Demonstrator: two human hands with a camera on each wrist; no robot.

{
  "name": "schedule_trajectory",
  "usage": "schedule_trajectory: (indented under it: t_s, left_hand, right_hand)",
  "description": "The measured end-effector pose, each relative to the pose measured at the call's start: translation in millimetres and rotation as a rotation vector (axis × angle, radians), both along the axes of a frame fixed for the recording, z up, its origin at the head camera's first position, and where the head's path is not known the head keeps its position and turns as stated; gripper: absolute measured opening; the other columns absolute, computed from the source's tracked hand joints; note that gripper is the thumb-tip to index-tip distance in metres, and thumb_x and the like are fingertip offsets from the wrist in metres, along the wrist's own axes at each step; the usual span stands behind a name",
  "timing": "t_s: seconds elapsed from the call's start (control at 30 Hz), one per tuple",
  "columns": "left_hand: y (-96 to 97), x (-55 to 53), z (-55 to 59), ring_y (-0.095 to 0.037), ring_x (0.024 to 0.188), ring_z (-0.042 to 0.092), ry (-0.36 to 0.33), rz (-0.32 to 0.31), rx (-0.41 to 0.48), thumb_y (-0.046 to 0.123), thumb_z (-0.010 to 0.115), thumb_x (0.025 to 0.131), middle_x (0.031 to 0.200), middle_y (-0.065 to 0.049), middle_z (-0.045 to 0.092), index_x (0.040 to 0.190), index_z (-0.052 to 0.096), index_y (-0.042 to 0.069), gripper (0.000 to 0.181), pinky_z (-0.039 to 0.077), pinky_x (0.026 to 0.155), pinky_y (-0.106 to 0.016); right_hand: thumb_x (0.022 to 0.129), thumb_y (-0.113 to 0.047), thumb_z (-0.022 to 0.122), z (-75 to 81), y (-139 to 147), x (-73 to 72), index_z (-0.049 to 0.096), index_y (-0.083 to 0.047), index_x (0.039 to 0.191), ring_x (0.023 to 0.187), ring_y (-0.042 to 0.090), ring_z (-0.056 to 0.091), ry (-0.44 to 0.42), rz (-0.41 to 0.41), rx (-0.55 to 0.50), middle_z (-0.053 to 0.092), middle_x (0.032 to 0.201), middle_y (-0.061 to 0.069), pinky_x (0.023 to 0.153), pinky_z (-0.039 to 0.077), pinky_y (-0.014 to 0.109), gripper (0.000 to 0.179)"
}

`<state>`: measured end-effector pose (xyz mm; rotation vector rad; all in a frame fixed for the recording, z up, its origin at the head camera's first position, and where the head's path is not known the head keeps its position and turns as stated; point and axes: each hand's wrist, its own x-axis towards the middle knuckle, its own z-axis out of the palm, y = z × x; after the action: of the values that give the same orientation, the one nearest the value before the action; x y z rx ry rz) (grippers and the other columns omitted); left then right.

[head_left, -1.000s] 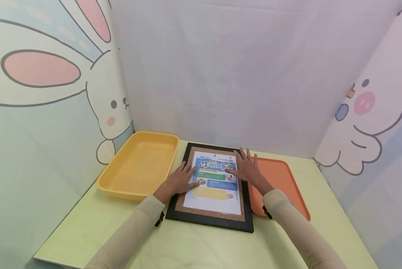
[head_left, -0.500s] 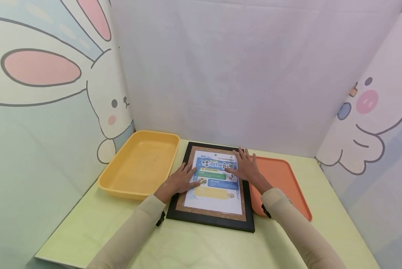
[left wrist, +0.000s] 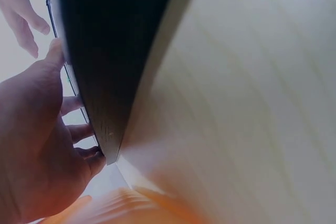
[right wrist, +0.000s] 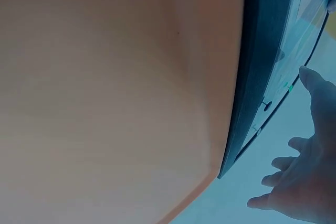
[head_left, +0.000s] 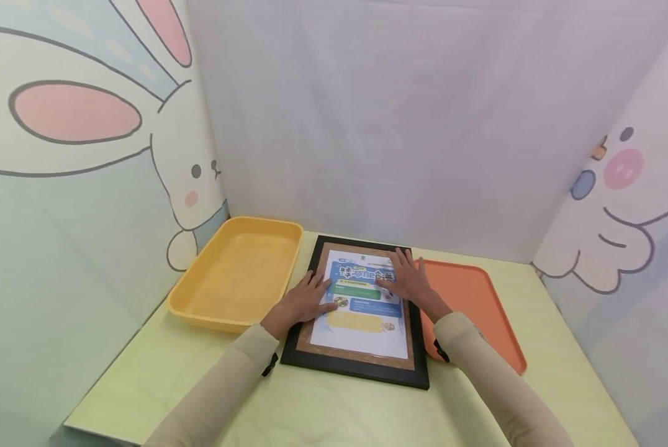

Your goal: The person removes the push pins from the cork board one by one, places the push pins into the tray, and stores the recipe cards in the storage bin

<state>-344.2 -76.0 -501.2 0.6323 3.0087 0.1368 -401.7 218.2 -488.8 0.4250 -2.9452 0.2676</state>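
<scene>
A picture frame with a black border and a brown inner border lies flat on the table. Inside it is a white printed sheet with blue, green and yellow blocks. My left hand rests with spread fingers across the left border, its fingertips over the sheet. Opposite it, my right hand lies spread over the upper right part, also reaching onto the sheet. In the left wrist view the frame's black side runs beside the left hand. The right wrist view has the right hand with fingers extended.
To the left of the frame stands a deep yellow tray. A shallow orange tray lies close along its right side. The pale green table meets a plain curtain behind and walls with cartoon animals at both sides.
The head view has turned slightly left, so the trays and frame appear a little further right. Both hands stay spread on the frame, with hardly any movement.
</scene>
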Motion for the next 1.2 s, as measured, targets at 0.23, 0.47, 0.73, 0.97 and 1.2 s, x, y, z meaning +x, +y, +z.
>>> schedule_trajectory:
  t_s: [0.23,0.47,0.73,0.97,1.2]
  left_hand:
    - [1.9,-2.1,-4.4,-0.035,0.145,0.012,0.020,-0.011,-0.023,0.071,0.038,0.090,0.160,-0.010,0.010,0.154,0.023,0.020,0.083,0.025,0.112,-0.049]
    - [2.9,-2.2,-5.5,-0.037,0.145,0.012,0.022,-0.015,-0.013,0.069,0.040,0.090,0.160,-0.012,0.012,0.153,0.025,0.018,0.082,0.025,0.112,-0.050]
    - [2.5,-3.8,-4.8,-0.035,0.145,0.010,0.014,-0.005,-0.033,0.071,0.037,0.089,0.161,-0.010,0.009,0.154,0.023,0.020,0.083,0.024,0.112,-0.049]
    - [0.6,-3.2,-5.7,-0.036,0.145,0.012,0.021,-0.014,-0.022,0.069,0.038,0.091,0.160,-0.012,0.008,0.153,0.024,0.018,0.082,0.024,0.113,-0.048]
    - [-0.1,-1.6,-2.2,-0.037,0.145,0.013,0.034,-0.015,-0.026,0.068,0.039,0.091,0.160,-0.012,0.011,0.153,0.025,0.018,0.081,0.027,0.111,-0.049]
  right_hand:
    - [0.080,-0.060,0.067,-3.2,-4.8,-5.7,0.032,-0.007,0.148,0.143,0.042,0.014,-0.020,0.017,-0.029,0.025,0.155,0.020,0.109,0.007,0.067,0.093]
    - [0.082,-0.055,0.068,-3.5,-8.3,-9.4,0.033,-0.005,0.147,0.142,0.042,0.019,-0.025,0.041,-0.062,0.028,0.152,0.022,0.108,0.014,0.066,0.089]
    - [0.083,-0.051,0.069,-7.1,-12.2,-19.4,0.036,-0.006,0.146,0.140,0.044,0.022,-0.037,0.022,-0.062,0.030,0.152,0.022,0.108,0.017,0.064,0.084]
    - [0.085,-0.050,0.068,-9.9,-17.8,-28.2,0.037,-0.007,0.146,0.138,0.042,0.028,-0.051,0.014,-0.065,0.033,0.150,0.021,0.109,0.023,0.060,0.081]
    - [0.085,-0.047,0.068,-5.4,-23.4,-32.8,0.040,-0.008,0.145,0.133,0.041,0.037,-0.048,0.028,-0.072,0.040,0.146,0.019,0.107,0.028,0.059,0.077]
